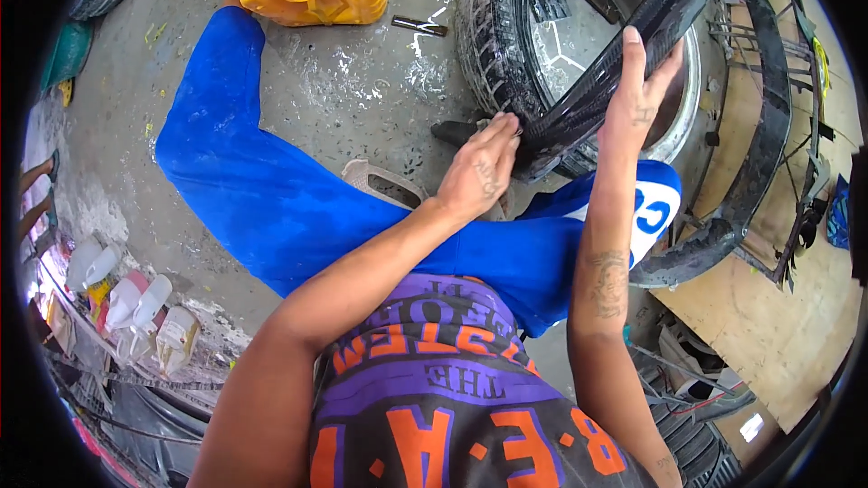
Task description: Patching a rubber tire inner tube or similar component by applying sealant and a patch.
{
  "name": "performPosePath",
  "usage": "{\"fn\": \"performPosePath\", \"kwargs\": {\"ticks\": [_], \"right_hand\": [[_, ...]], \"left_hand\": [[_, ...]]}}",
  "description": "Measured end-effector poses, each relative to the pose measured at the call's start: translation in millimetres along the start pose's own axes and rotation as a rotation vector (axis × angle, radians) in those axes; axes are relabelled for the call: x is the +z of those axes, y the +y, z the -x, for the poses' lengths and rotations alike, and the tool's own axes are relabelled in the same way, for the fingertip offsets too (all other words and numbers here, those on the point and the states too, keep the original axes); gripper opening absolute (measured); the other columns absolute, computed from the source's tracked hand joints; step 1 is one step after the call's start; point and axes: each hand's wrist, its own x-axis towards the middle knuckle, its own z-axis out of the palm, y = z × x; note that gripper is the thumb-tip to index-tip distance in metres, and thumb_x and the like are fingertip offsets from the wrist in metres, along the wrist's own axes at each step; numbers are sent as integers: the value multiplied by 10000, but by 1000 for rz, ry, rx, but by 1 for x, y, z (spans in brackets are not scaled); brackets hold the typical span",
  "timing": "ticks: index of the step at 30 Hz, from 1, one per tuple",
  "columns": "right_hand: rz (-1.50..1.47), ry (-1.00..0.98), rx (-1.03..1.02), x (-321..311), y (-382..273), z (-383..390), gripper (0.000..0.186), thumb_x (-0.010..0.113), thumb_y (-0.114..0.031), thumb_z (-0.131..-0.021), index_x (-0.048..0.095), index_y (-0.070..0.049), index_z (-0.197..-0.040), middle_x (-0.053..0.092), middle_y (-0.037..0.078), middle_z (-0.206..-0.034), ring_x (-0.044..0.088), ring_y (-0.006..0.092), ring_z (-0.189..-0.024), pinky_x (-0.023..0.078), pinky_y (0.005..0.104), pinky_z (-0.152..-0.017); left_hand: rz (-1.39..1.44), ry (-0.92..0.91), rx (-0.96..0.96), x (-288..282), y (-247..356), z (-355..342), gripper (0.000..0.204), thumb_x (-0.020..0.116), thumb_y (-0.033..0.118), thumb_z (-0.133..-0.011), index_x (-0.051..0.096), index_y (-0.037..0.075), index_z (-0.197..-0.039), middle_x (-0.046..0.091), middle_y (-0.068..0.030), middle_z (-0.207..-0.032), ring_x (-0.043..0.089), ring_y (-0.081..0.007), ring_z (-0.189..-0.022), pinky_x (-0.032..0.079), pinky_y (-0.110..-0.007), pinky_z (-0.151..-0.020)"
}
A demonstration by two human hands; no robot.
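A long, curved strip of glossy black car trim [669, 4] slants from the top right down to my knees. My right hand [631, 107] grips it partway along, thumb and fingers on either side. Against its lower end lies my left hand [479, 167], fingers pressed together; whatever is under the fingertips is hidden. Right behind the strip is a tyre [488, 32] on the floor, with a silver metal rim [690, 108] showing at the right. My legs, in blue trousers, are bent on both sides of the lower end.
A cut-open yellow jerrycan [357, 0] stands at the top left beside my leg. A flat dark piece [419, 26] lies on the stained floor. Another curved black strip [768, 90] rests by a plywood board [750, 334] on the right. Several plastic bottles [152, 300] stand at the lower left.
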Motion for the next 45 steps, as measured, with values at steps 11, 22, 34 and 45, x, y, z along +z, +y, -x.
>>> {"fn": "performPosePath", "kwargs": {"ticks": [11, 22, 34, 45], "right_hand": [[-70, 34, -41, 4, 0, 0, 711, 674, -256, -1008, 311, 19, -1553, 493, 135, -1451, 505, 207, -1278, 363, 314, -1111], [-44, 42, -17, 8, 3, 1, 753, 670, -313, -996, 308, 60, -1540, 466, 211, -1493, 468, 287, -1362, 318, 363, -1166], [-132, 28, -21, 0, 17, -3, 763, 682, -284, -996, 283, 45, -1557, 427, 196, -1539, 432, 278, -1396, 294, 363, -1185], [1, 51, -231, -35, -30, 51, 717, 708, -31, -941, 317, -59, -1542, 459, 135, -1468, 506, 183, -1217, 467, 322, -969]], "left_hand": [[124, -51, -180, 4, 54, -21, 324, 535, 125, -1035, 659, -117, -1212, 648, -316, -1272, 598, -425, -1279, 482, -430, -1097], [-176, -314, -153, -44, -20, -11, 288, 529, 127, -1019, 709, -90, -1077, 674, -306, -1226, 647, -442, -1191, 509, -467, -1062], [-16, -118, -181, -36, 24, -37, 256, 594, 111, -981, 677, -132, -991, 722, -275, -1034, 710, -437, -936, 584, -441, -853], [607, -100, -561, -70, 4, -36, 195, 662, 101, -989, 542, 68, -839, 734, -132, -1095, 625, -150, -1088, 462, -367, -1021]]}}
